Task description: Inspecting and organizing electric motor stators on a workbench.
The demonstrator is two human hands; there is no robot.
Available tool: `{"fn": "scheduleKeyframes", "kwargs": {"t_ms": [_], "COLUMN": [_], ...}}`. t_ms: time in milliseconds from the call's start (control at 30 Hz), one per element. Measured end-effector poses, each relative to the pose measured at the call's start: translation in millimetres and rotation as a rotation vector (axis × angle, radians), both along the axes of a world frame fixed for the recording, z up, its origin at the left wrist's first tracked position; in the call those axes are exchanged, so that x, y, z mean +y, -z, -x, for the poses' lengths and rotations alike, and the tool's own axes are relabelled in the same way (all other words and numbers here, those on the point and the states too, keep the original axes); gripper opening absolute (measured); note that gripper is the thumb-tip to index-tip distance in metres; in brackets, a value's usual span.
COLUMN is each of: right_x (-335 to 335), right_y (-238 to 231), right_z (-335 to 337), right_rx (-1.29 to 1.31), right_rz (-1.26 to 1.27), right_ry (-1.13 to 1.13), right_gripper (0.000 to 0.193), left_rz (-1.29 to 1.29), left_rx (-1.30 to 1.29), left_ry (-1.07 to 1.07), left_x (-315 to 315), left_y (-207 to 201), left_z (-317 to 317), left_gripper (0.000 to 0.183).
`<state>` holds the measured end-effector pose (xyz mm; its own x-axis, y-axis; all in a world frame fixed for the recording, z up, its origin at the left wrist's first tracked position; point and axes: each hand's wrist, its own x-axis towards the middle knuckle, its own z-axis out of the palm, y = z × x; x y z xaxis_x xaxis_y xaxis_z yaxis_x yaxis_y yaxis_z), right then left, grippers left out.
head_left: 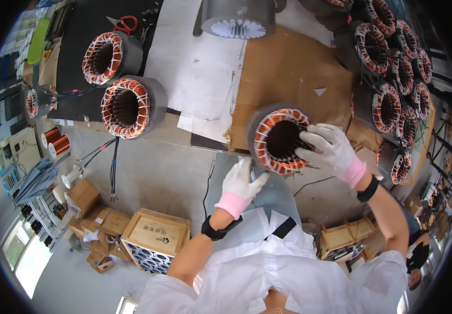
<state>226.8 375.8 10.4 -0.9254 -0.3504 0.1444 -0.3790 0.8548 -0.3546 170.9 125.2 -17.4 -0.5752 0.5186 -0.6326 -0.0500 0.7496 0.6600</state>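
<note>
A grey motor stator [261, 140] lies on its side at the near edge of the bench, its orange winding ring and dark bore facing me. White lacing cord runs round the copper coils. My right hand [331, 149], in a white glove with a pink cuff, grips the ring's right side, its fingertips over the rim at the bore. Just below and left of the stator is my left hand [239, 183], gloved alike, with thumb and fingers apart and nothing in it. Whether its fingertips touch the bench edge I cannot tell.
Two laced stators [126, 108] lie at the left, with black leads hanging off the bench. Red-handled scissors [126, 24] are behind them. Several stators [385, 107] are stacked at the right. A grey cylinder [239, 20] stands at the back. Brown cardboard [288, 68] covers part of the bench.
</note>
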Motion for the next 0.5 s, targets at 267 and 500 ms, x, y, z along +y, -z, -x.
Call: {"fn": "scheduleKeyframes", "kwargs": {"t_ms": [267,500], "right_x": [-46,-62], "right_y": [35,43], "right_z": [-95,-124], "right_rx": [-0.153,-0.281], "right_rz": [0.467,0.630], "right_ry": [0.997,1.063], "right_gripper": [0.032,0.022], "left_rz": [-0.034,0.013], "left_rx": [0.096,0.327], "left_ry": [0.136,0.210], "left_x": [-17,-13], "left_y": [-1,-17], "left_z": [7,12], "left_gripper": [0.023,0.017]}}
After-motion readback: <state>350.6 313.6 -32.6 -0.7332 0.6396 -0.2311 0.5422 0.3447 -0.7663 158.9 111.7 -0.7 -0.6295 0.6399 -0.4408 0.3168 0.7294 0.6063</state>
